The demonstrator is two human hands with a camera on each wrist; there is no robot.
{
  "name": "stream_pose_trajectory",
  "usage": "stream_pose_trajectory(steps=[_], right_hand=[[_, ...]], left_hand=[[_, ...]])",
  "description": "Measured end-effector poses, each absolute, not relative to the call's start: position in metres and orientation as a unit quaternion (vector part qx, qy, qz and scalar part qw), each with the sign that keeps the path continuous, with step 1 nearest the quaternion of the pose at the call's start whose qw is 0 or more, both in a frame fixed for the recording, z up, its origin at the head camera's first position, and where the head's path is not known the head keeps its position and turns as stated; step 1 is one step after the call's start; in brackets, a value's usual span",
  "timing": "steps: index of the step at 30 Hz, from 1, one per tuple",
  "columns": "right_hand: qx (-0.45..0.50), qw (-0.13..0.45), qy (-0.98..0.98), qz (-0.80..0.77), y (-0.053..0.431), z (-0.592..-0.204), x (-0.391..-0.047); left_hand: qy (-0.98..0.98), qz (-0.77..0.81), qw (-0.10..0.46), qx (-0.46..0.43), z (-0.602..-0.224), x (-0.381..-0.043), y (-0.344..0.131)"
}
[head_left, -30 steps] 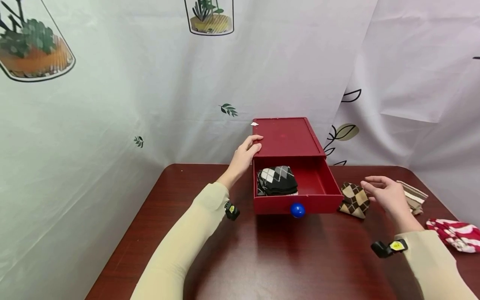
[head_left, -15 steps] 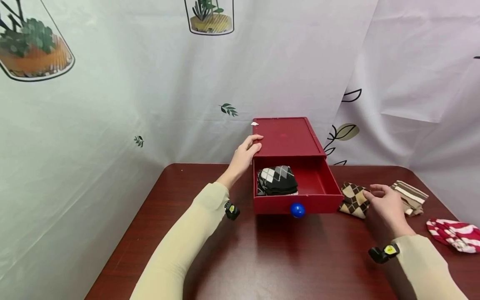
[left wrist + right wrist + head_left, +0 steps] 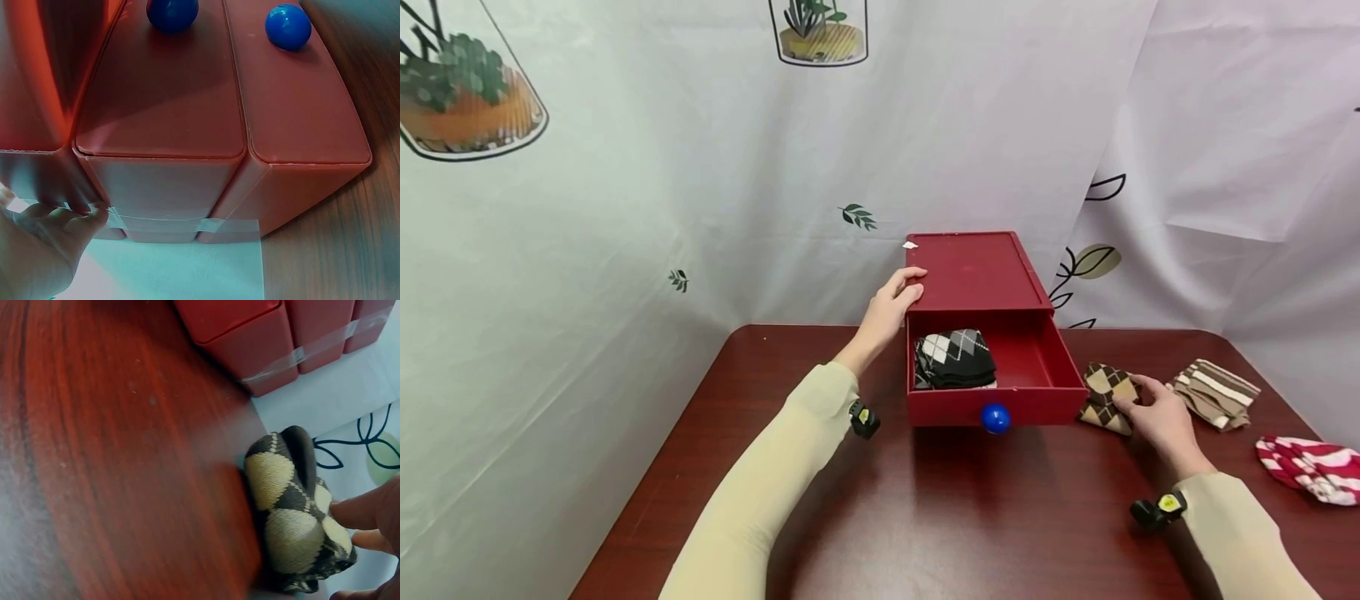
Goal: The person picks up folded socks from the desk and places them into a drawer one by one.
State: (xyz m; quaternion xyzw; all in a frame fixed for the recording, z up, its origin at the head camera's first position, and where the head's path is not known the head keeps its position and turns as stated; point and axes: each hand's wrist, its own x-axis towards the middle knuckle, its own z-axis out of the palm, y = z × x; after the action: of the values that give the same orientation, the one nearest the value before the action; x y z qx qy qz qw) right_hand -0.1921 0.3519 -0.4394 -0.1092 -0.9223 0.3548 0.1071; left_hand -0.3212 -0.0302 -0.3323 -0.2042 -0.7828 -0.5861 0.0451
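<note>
Where the table (image 3: 985,517) comes nearest: bottom of the head view, dark wood.
Red-and-white bundle: right edge of the frame, lower half, lying untouched.
Right hand (image 3: 1163,421): right of centre, at the right end of the brown argyle bundle (image 3: 1103,400); thumb and fingers stand spread about that end, one fingertip apparently touching in the right wrist view; no firm pinch is evident.
Brown argyle bundle: folded, on the table, just beside the front right corner of the red drawer (image 3: 951,408). Step in hand is judged to be taking it up; the next move calls for closing thumb and fingers on all the layers, lest the fold slip loose.
Red drawer: centre right, pulled out, blue knob (image 3: 996,419) on its front; the likely destination, entered over its right wall.
Striped bundle (image 3: 1217,396): right, beyond the right hand, apart from it.
Black argyle bundle (image 3: 958,360): inside the drawer, left part.
Left hand (image 3: 886,318): centre, fingers relaxed against the left edge of the red cabinet (image 3: 973,271), presumably bracing it; no loose item held.
Backdrop (image 3: 760,167): upper frame, pale printed cloth.
</note>
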Motion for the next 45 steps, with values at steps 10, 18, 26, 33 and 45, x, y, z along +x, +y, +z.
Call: stream_pose_trajectory(steps=[10, 18, 26, 33, 45], right_hand=[[-0.113, 0.083, -0.917, 0.374, 0.348, -0.447, -0.197], [-0.088, 0.063, -0.927, 0.360, 0.349, -0.448, -0.206], [-0.104, 0.059, -0.923, 0.365, 0.350, -0.451, -0.211], [-0.077, 0.130, -0.923, 0.353, 0.344, -0.456, -0.210], [-0.154, 0.160, -0.895, 0.387, 0.337, -0.450, -0.205]], left_hand=[[-0.785, -0.583, 0.040, -0.203, -0.332, -0.320, -0.030], [-0.783, -0.586, 0.048, -0.202, -0.332, -0.321, -0.030], [-0.780, -0.589, 0.052, -0.207, -0.333, -0.322, -0.031], [-0.783, -0.584, 0.051, -0.208, -0.333, -0.323, -0.031], [-0.786, -0.581, 0.048, -0.203, -0.333, -0.322, -0.031]])
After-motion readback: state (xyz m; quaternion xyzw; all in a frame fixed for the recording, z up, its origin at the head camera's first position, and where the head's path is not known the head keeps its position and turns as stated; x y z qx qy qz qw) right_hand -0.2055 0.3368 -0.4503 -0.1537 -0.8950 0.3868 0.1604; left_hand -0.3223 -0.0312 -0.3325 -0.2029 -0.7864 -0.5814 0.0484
